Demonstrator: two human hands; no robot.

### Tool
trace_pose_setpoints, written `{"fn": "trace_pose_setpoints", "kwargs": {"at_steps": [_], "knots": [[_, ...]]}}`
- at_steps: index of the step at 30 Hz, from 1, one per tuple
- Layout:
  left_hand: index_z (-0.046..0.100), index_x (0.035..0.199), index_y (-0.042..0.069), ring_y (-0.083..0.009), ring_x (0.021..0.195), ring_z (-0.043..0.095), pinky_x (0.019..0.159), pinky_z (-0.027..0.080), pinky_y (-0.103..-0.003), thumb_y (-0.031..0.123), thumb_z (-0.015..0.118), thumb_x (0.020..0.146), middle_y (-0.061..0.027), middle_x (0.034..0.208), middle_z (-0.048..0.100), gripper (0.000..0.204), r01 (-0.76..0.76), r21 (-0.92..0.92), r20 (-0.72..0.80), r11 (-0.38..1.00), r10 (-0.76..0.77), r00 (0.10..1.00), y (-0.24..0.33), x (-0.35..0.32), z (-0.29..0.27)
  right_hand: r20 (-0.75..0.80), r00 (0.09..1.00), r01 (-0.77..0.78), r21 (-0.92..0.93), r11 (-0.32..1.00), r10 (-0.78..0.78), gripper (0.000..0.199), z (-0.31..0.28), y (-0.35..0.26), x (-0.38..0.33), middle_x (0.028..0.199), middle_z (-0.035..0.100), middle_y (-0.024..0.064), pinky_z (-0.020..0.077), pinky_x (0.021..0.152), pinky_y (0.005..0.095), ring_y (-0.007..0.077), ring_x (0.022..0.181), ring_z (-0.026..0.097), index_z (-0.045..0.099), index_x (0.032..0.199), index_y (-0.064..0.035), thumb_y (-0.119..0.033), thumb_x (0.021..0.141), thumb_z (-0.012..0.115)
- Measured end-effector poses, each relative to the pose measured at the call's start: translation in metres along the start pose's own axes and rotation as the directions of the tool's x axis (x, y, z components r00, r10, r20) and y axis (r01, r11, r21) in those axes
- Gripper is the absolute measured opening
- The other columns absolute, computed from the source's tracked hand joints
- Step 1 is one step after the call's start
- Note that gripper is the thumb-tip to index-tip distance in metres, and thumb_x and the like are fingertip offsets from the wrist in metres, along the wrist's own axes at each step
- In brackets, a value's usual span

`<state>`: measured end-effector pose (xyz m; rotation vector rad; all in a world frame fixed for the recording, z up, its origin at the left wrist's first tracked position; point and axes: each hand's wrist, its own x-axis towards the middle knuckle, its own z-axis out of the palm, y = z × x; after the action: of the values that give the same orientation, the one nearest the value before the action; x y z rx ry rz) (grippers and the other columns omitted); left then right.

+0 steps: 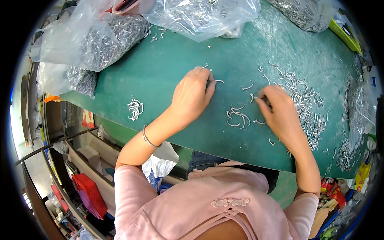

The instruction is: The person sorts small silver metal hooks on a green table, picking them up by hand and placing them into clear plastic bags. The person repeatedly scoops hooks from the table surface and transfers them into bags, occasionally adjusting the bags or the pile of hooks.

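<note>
My left hand (192,93) is bent over the middle of the green table (168,56), fingers closed. Small curved silver metal pieces poke out by its fingertips, one of them a curved metal piece (219,81) beside the thumb. Thumb and forefinger of my right hand (280,112) are pinched at a small curved metal piece (252,97). Under and beyond that hand spreads a loose heap of the same pieces (308,108). Between the hands lies a small cluster of pieces (238,116); a separate small pile (135,108) sits at the left.
Clear plastic bags full of metal pieces stand along the back, including a left bag (112,40) and a middle bag (200,18). Another bag (358,108) lies at the right edge. A yellow-green tray (346,34) is at the back right. Shelves with a red folder (90,194) stand below left.
</note>
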<state>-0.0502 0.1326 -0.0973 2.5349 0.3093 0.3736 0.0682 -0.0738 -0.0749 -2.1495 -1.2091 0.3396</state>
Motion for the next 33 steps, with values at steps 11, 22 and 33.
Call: {"fn": "trace_pose_setpoints", "kwargs": {"at_steps": [11,22,33], "knots": [[0.060,0.102,0.002,-0.0267,0.064,0.052,0.061,0.044,-0.037,0.003,0.066,0.082,-0.0136,0.078,0.054,0.020,0.085,-0.062,0.003,0.994,-0.085,0.996,-0.008,-0.006,-0.019,0.101,0.987,-0.154,0.395,0.905,0.124,0.019,0.026,-0.009,0.059,0.078,0.065,0.0182,0.0493,0.064,0.0348,0.0254,0.065,0.063,0.063,0.099,0.0054,0.001,0.080,0.063],[0.059,0.101,0.003,-0.0309,0.071,0.055,0.065,0.045,-0.040,0.005,0.067,0.082,-0.0146,0.087,0.056,0.021,0.024,-0.144,0.060,0.989,-0.016,0.998,-0.009,-0.006,-0.008,0.061,0.996,-0.078,0.197,0.977,0.068,0.021,0.015,-0.008,0.062,0.090,0.063,0.0162,0.0492,0.074,0.0378,0.0297,0.081,0.062,0.063,0.099,0.0027,-0.001,0.079,0.066],[0.057,0.095,0.002,-0.0359,0.080,0.055,0.069,0.045,-0.044,0.004,0.062,0.084,-0.0156,0.084,0.054,0.013,-0.029,0.028,-0.042,0.999,0.031,0.999,-0.018,0.001,-0.006,0.257,0.917,0.319,-0.019,0.948,-0.304,0.017,0.011,-0.005,0.026,0.086,0.052,0.0114,0.0435,0.077,0.0399,0.0317,0.088,0.052,0.059,0.090,-0.0032,-0.003,0.075,0.067]]}}
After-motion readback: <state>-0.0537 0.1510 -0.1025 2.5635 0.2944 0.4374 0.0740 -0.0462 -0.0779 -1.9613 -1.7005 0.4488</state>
